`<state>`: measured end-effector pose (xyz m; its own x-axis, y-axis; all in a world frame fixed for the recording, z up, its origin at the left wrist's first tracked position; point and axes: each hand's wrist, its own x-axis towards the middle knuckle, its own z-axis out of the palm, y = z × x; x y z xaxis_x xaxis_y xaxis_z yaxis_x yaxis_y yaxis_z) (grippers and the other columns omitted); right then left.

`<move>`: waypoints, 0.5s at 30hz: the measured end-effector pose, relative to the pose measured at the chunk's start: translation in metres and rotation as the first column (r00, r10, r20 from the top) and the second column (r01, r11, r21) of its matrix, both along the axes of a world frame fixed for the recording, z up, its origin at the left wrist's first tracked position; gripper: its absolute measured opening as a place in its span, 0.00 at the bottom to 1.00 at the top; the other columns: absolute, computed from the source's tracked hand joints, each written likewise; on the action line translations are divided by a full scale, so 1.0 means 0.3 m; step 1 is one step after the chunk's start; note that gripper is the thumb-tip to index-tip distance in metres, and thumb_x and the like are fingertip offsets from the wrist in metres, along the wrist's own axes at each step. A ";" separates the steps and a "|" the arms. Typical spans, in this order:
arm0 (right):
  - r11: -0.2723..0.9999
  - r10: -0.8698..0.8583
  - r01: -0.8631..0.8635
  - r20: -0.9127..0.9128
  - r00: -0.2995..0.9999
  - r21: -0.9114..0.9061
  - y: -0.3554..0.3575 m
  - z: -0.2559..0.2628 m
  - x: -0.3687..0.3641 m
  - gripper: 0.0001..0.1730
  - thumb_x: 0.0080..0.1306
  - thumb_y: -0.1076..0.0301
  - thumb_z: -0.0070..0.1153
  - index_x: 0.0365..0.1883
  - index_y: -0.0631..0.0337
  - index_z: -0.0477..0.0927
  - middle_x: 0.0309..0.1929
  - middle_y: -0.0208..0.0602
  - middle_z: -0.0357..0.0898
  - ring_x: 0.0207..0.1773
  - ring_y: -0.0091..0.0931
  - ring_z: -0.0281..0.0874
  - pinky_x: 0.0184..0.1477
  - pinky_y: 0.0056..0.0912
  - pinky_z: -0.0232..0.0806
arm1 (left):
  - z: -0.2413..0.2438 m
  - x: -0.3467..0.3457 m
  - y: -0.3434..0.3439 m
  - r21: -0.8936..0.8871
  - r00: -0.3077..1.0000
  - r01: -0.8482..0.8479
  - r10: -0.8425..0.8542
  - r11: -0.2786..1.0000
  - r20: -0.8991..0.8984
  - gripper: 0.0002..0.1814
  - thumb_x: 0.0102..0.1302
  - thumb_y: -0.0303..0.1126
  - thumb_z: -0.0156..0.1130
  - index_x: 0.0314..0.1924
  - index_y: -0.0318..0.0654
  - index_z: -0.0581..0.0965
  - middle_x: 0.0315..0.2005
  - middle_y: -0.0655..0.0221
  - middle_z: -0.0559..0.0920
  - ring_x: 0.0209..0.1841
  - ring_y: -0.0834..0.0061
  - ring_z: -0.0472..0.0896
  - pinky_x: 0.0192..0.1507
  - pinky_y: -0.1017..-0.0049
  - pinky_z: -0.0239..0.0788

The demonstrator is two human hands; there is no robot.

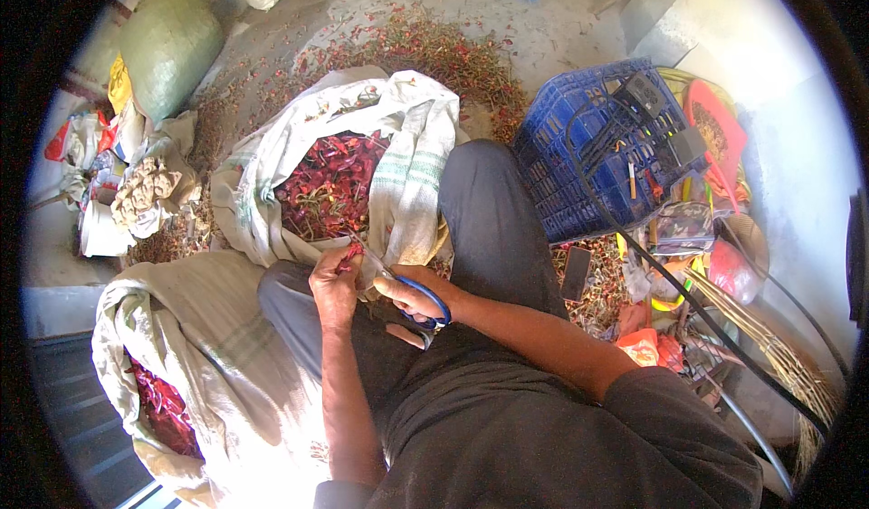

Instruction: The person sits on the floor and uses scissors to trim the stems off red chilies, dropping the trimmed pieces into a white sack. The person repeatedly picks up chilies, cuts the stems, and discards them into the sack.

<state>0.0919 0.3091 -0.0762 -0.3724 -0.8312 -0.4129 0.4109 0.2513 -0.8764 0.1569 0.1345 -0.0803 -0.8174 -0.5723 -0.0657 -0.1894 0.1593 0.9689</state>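
Between the fingers of my left hand point(335, 288) is a dried red chili pepper point(350, 256). My right hand point(415, 293) grips scissors point(434, 296) with blue handles, and their metal blades point up and left, close beside the chili. Both hands are over my lap, just in front of an open white woven sack point(415, 170). Inside that sack lie dried red chilies point(333, 173) mixed with stem bits. From here I cannot tell whether the blades touch the chili.
A second woven sack point(224, 346) with red chilies leans at the left. On the right, a blue plastic crate point(577, 142) carries cables and a cigarette. A phone point(576, 274) lies beside my leg, near a straw broom point(760, 332). Chili stems point(421, 47) litter the floor beyond.
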 end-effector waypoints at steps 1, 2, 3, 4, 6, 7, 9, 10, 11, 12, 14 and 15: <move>1.000 -0.012 0.012 0.009 1.000 -0.011 0.001 -0.011 0.003 0.33 0.68 0.36 0.49 0.39 0.64 0.77 0.24 0.36 0.78 0.25 0.31 0.75 0.29 0.40 0.69 | 0.000 0.000 0.006 0.035 1.000 -0.004 0.005 0.999 -0.031 0.07 0.60 0.19 0.67 0.40 0.34 0.83 0.27 0.75 0.78 0.25 0.86 0.73 0.26 0.81 0.65; 1.000 -0.023 0.024 0.019 1.000 -0.021 0.000 -0.020 0.007 0.33 0.68 0.36 0.50 0.39 0.64 0.77 0.24 0.38 0.78 0.25 0.32 0.76 0.29 0.41 0.69 | -0.004 0.000 0.011 0.070 0.998 -0.008 0.012 0.998 -0.061 0.06 0.61 0.19 0.66 0.39 0.34 0.83 0.27 0.76 0.78 0.24 0.87 0.72 0.25 0.82 0.64; 0.999 -0.033 0.034 0.029 0.999 -0.032 -0.003 -0.027 0.012 0.32 0.68 0.37 0.51 0.39 0.64 0.77 0.24 0.40 0.79 0.24 0.34 0.77 0.29 0.41 0.69 | -0.008 0.000 0.013 0.103 0.996 -0.012 0.021 0.995 -0.090 0.06 0.61 0.19 0.66 0.39 0.34 0.83 0.27 0.77 0.78 0.23 0.88 0.72 0.23 0.82 0.63; 0.994 -0.108 0.100 -0.209 0.972 -0.046 -0.013 -0.052 0.020 0.31 0.67 0.38 0.53 0.38 0.64 0.76 0.23 0.42 0.78 0.23 0.36 0.77 0.27 0.43 0.68 | -0.021 0.002 0.009 0.053 0.996 -0.011 0.016 0.999 -0.084 0.06 0.62 0.20 0.65 0.40 0.34 0.82 0.27 0.76 0.78 0.22 0.88 0.71 0.23 0.82 0.63; 0.969 -0.242 0.219 -0.628 0.739 -0.116 -0.033 -0.092 0.033 0.28 0.66 0.41 0.57 0.37 0.63 0.75 0.21 0.46 0.77 0.21 0.41 0.78 0.24 0.46 0.66 | -0.025 -0.007 0.013 -0.046 0.998 -0.004 0.001 0.999 -0.068 0.06 0.65 0.21 0.64 0.42 0.35 0.81 0.25 0.76 0.78 0.21 0.88 0.71 0.22 0.82 0.64; 0.969 -0.231 0.231 -0.675 0.701 -0.092 -0.030 -0.103 0.033 0.27 0.65 0.43 0.58 0.36 0.63 0.74 0.21 0.48 0.77 0.22 0.43 0.78 0.25 0.47 0.66 | -0.007 -0.011 0.026 0.033 0.999 0.014 -0.012 0.999 -0.050 0.06 0.66 0.23 0.62 0.43 0.35 0.81 0.24 0.76 0.78 0.20 0.88 0.71 0.22 0.82 0.63; 0.965 -0.203 0.256 -0.758 0.619 -0.049 -0.028 -0.105 0.029 0.26 0.64 0.45 0.61 0.34 0.63 0.73 0.20 0.52 0.76 0.25 0.47 0.79 0.26 0.48 0.66 | 0.042 -0.014 0.054 0.189 0.999 0.043 -0.040 0.981 -0.016 0.06 0.70 0.27 0.59 0.45 0.36 0.79 0.22 0.76 0.77 0.19 0.88 0.71 0.20 0.83 0.63; 0.964 -0.192 0.262 -0.785 0.590 -0.039 -0.026 -0.098 0.027 0.26 0.63 0.46 0.62 0.35 0.64 0.73 0.20 0.52 0.75 0.25 0.48 0.79 0.27 0.49 0.66 | 0.033 -0.014 0.057 0.266 0.999 0.030 -0.026 0.964 -0.019 0.07 0.71 0.28 0.58 0.45 0.36 0.79 0.21 0.76 0.77 0.19 0.88 0.70 0.20 0.83 0.62; 0.963 -0.180 0.268 -0.810 0.559 -0.029 -0.021 -0.091 0.024 0.26 0.63 0.46 0.63 0.35 0.64 0.72 0.19 0.51 0.75 0.25 0.49 0.79 0.27 0.50 0.66 | 0.017 -0.014 0.058 0.341 1.000 0.017 -0.011 0.940 -0.020 0.08 0.72 0.30 0.56 0.45 0.36 0.78 0.20 0.76 0.77 0.18 0.87 0.70 0.19 0.83 0.61; 0.962 -0.167 0.271 -0.833 0.528 -0.021 -0.018 -0.069 0.019 0.27 0.62 0.46 0.63 0.35 0.64 0.72 0.19 0.51 0.75 0.26 0.50 0.78 0.28 0.51 0.67 | 0.011 -0.013 0.058 0.413 1.000 0.001 0.007 0.911 -0.019 0.09 0.73 0.32 0.55 0.46 0.36 0.78 0.19 0.76 0.76 0.17 0.87 0.70 0.19 0.84 0.60; 0.961 -0.153 0.276 -0.861 0.485 -0.015 -0.016 -0.042 0.021 0.27 0.61 0.47 0.64 0.36 0.64 0.71 0.19 0.51 0.75 0.26 0.51 0.77 0.29 0.52 0.67 | 0.010 -0.005 0.049 0.411 1.000 0.001 0.006 0.912 -0.015 0.09 0.74 0.33 0.55 0.44 0.35 0.78 0.19 0.76 0.76 0.16 0.87 0.69 0.18 0.83 0.59; 0.960 -0.151 0.278 -0.869 0.471 -0.016 -0.012 -0.030 0.022 0.27 0.60 0.48 0.64 0.36 0.64 0.71 0.20 0.51 0.75 0.27 0.51 0.77 0.30 0.53 0.67 | 0.011 -0.005 0.049 0.413 1.000 0.002 0.005 0.911 -0.016 0.10 0.74 0.34 0.54 0.43 0.35 0.78 0.18 0.76 0.76 0.16 0.86 0.68 0.17 0.83 0.58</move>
